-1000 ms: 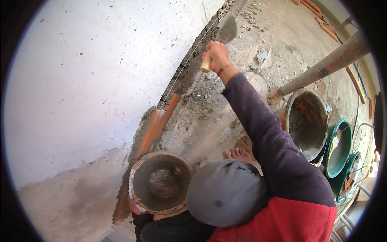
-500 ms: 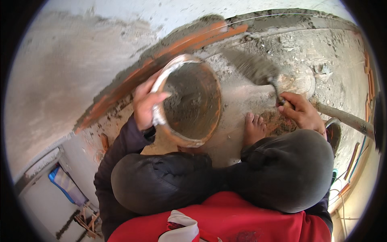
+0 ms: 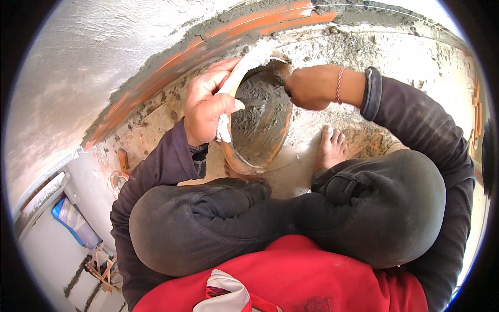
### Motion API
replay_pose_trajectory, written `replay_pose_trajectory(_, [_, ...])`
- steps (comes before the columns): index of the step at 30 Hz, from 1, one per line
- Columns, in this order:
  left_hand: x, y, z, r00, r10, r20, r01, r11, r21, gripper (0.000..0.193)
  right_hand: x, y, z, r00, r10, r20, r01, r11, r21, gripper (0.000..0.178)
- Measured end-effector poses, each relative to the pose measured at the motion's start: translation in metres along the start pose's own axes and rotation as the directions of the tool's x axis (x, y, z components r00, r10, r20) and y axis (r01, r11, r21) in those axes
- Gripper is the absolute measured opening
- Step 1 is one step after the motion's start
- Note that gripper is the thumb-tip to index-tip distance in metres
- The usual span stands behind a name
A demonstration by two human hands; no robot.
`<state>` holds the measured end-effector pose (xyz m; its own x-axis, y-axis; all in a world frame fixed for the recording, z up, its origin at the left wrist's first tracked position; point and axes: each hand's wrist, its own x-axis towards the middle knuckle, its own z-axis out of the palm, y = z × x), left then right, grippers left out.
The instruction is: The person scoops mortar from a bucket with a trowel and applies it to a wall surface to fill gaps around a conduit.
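My left hand (image 3: pixel 209 106) grips the rim of a round tub (image 3: pixel 279 141), its thumb over the whitish, crusted edge. The tub is tilted, and wet grey mortar (image 3: pixel 255 122) coats its inside. Closed around the handle of a trowel (image 3: pixel 287 92), my right hand (image 3: pixel 315 87) reaches over the tub's far right rim. Most of the trowel is hidden by the hand and the tub, and its blade cannot be made out clearly against the mortar.
A low course of orange bricks (image 3: pixel 254 23) with grey mortar runs along the plastered wall (image 3: pixel 104 57), a string stretched along it. My bare foot (image 3: pixel 331 147) rests on the mortar-spattered floor. Wood pieces (image 3: pixel 104 268) lie at lower left.
My right hand has swung left and away from me, taking the trowel from above the floor to the tub. The tub now tilts more steeply, with my left hand still on its rim.
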<state>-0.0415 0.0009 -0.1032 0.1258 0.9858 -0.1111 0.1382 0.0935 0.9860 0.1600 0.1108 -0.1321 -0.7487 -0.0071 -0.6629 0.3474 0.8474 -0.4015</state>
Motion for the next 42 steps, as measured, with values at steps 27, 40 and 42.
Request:
replay_pose_trajectory(27, [-0.023, -0.012, -0.057, 0.953, -0.215, -0.212, 0.121, 0.914, -0.387, 0.063, -0.136, 0.000, 0.165, 0.730, 0.582, -0.360, 0.631, -0.369, 0.683, 0.018])
replay_pose_trajectory(40, [-0.040, -0.019, -0.097, 0.911, -0.336, -0.237, 0.225, 0.889, -0.398, 0.068, -0.135, 0.194, 0.092, -0.453, 0.796, 0.401, 0.889, 0.433, 0.146, 0.029])
replay_pose_trajectory(42, [-0.035, -0.023, -0.098, 0.911, -0.351, -0.218, 0.261, 0.897, -0.356, 0.066, -0.148, 0.263, 0.080, -0.459, 0.694, 0.555, 0.886, 0.405, 0.225, 0.037])
